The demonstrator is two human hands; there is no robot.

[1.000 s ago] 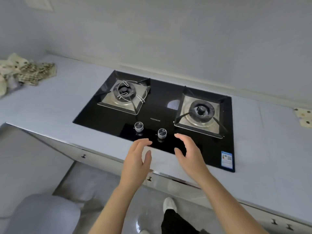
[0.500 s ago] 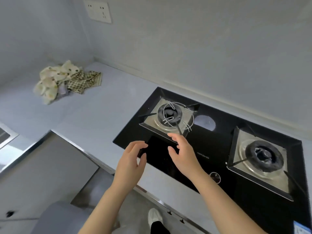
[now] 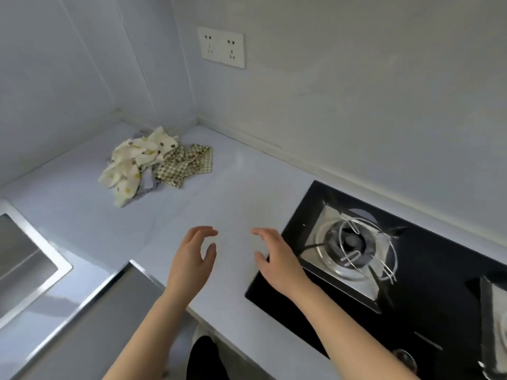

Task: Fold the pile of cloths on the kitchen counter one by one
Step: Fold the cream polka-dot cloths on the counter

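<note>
Cloths lie heaped upper left of the frame on the table; my left hand and right hand hover lower centre, fingers loose, holding nothing

gas hob, steel sink, wall socket

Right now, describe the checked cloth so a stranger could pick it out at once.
Find the wall socket; below it, in the far corner of the counter, lies the pile of cloths. The checked cloth is its right-hand piece, nearest the hob, olive-and-cream gingham, unlike the cream dotted cloth beside it.
</note>
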